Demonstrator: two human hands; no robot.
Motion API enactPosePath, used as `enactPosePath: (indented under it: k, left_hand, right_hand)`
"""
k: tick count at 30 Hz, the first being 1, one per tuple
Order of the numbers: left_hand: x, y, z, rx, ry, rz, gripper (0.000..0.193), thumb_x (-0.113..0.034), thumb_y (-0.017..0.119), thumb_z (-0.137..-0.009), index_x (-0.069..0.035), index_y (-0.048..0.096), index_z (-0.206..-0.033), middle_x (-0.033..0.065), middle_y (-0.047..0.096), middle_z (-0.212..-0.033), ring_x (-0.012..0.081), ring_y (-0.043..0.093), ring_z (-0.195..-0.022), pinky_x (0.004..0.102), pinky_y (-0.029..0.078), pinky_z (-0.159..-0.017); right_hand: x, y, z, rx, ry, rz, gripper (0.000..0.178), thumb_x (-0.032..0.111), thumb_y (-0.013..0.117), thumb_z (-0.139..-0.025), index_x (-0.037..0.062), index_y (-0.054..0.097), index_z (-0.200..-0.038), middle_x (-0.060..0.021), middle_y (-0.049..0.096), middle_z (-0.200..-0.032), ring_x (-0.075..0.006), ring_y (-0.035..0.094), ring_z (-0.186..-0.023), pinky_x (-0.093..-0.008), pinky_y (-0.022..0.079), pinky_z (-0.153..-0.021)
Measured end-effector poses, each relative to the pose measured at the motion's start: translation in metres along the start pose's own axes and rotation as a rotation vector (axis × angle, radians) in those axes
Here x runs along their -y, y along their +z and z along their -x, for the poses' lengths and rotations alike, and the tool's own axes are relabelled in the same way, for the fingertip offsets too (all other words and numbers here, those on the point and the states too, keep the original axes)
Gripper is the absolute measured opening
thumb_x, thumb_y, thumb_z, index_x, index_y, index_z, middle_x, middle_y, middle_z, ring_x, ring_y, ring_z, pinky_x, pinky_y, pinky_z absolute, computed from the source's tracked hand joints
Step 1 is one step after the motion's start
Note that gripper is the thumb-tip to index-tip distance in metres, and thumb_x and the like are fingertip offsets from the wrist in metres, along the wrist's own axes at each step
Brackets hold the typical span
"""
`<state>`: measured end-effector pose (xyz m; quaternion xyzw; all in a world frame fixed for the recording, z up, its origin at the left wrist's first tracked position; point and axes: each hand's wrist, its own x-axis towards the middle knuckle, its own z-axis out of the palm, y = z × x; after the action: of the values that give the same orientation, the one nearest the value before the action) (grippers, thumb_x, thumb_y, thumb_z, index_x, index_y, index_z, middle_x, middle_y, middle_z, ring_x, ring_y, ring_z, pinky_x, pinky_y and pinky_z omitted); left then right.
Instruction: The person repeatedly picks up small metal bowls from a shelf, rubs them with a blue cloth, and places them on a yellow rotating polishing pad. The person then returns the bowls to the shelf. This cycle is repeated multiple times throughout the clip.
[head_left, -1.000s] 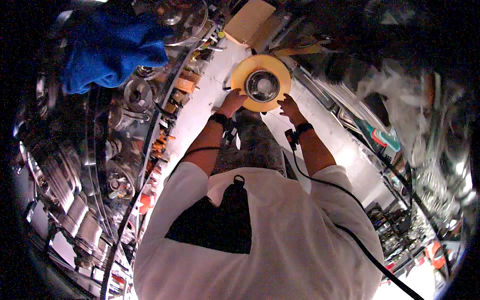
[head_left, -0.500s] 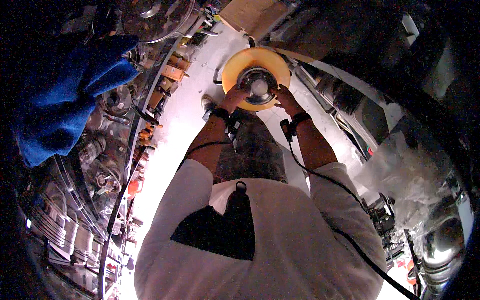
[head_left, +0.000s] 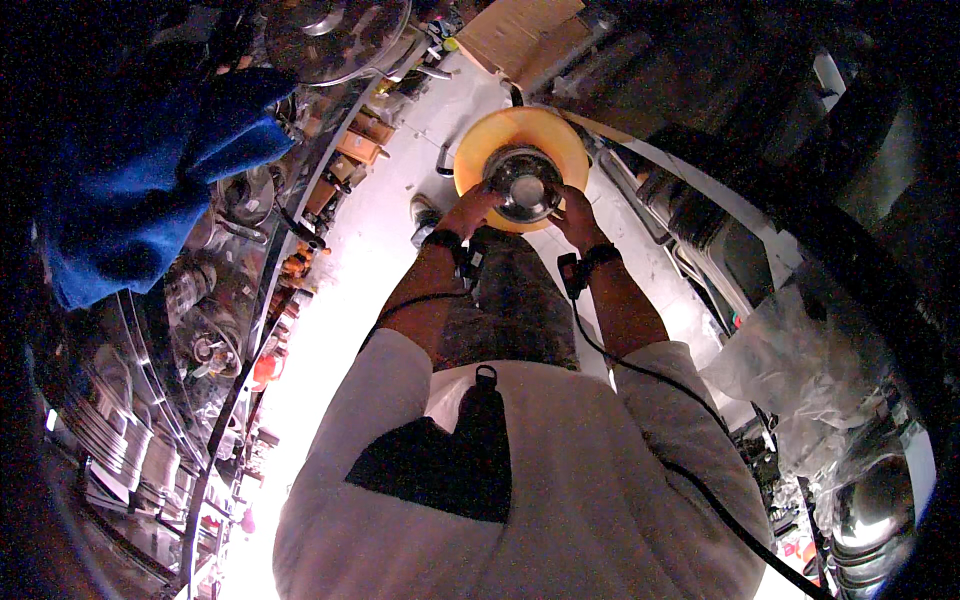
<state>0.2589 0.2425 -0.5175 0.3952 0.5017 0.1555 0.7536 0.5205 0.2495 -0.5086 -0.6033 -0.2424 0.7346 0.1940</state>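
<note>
A shiny round metal bowl or lid (head_left: pixel 524 168) sits between my two hands; which of the two it is I cannot tell. My left hand (head_left: pixel 470 211) grips its left edge with curled fingers. On the opposite edge my right hand (head_left: pixel 574 217) holds on with thumb and fingers. Behind the metal piece is a larger yellow-orange round disc (head_left: pixel 520 123), like a stool seat, with dark leg-like parts showing at its rim. The undersides of both hands are hidden.
To the left, a blue cloth (head_left: pixel 130 220) hangs by a rack with metal pans (head_left: pixel 340 40) and stacked plates (head_left: pixel 110 440). Flattened cardboard (head_left: pixel 520 40) lies at the far end. At right are stacked trays (head_left: pixel 715 275), clear plastic wrap (head_left: pixel 800 370) and shiny metal bowls (head_left: pixel 865 520).
The metal piece has shifted slightly toward me and the right, and my right fingers have closed in on its edge. The whole view has turned a little.
</note>
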Motion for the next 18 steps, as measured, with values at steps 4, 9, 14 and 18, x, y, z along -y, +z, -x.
enactPosePath:
  k: [4,9,14,18]
  left_hand:
    - [0.0,-0.007,0.009,-0.009,0.001,0.028,0.067,0.007,0.065,-0.063,-0.01,0.043,-0.124,0.009,0.044,-0.122,0.0262,0.041,-0.116,0.0381,0.038,-0.097]
    - [-0.024,-0.007,0.033,-0.13,-0.027,0.573,0.063,0.002,0.063,-0.07,-0.011,0.038,-0.127,0.0051,0.036,-0.126,0.025,0.04,-0.116,0.0406,0.044,-0.088]
    - [-0.127,-0.003,0.109,-0.362,0.099,0.659,0.035,-0.02,0.055,-0.086,-0.013,0.039,-0.117,0.0026,0.041,-0.115,0.0204,0.048,-0.104,0.0392,0.051,-0.078]
    - [-0.177,-0.02,0.17,-0.676,0.101,0.834,0.027,-0.025,0.056,-0.086,-0.011,0.043,-0.105,0.0025,0.049,-0.1,0.018,0.051,-0.095,0.0371,0.052,-0.074]
  right_hand:
    - [0.042,0.029,0.018,-0.205,0.26,-0.357,0.037,0.033,0.055,-0.084,0.0106,0.045,-0.112,-0.0056,0.047,-0.112,-0.0233,0.046,-0.103,-0.0375,0.045,-0.081]
    - [0.076,0.044,0.048,0.006,-0.192,-0.072,0.047,0.044,0.054,-0.084,0.0068,0.044,-0.112,-0.0094,0.047,-0.106,-0.0244,0.051,-0.092,-0.0388,0.049,-0.077]
    - [0.095,0.087,0.067,-0.028,-0.129,-0.119,0.042,0.047,0.049,-0.086,0.0109,0.05,-0.107,-0.0064,0.052,-0.098,-0.0198,0.054,-0.084,-0.0355,0.049,-0.075]
    - [0.153,0.144,0.099,-0.01,-0.164,-0.109,0.027,0.034,0.052,-0.088,0.0127,0.053,-0.105,-0.0048,0.056,-0.096,-0.0141,0.055,-0.08,-0.0301,0.048,-0.074]
